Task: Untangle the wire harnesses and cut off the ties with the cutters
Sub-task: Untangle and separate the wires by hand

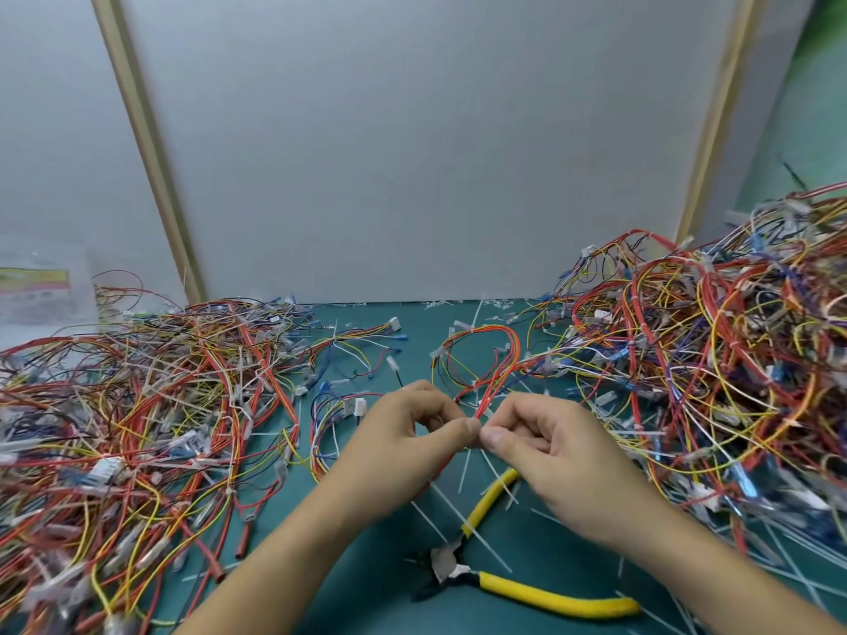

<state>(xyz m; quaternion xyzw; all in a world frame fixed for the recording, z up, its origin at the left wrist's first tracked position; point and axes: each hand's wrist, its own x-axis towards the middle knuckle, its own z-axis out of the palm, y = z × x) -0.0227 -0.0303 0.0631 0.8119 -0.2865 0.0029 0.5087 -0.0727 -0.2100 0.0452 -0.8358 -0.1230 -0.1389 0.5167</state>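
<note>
Nearest us, at six o'clock on the green mat (366,602), the yellow-handled cutters (527,591) are lying unheld with handles splayed, among white tie offcuts (465,469). Just beyond, our left hand (412,433) and right hand (541,442) are meeting thumb to thumb. Each is pinching the red-and-orange harness (499,355) between thumb and forefinger, the other fingers curling in.

The harness is looping away toward twelve o'clock, its strands passing close to the big heap (710,359) at two o'clock. We are judging that a hard tug risks snagging that heap's wires and knotting things afresh.

Reaching for the cutters is going to free one hand, so the bundle may slip, and blades set too close could nick insulation. Another tangle (137,405) is sprawling at nine o'clock.
</note>
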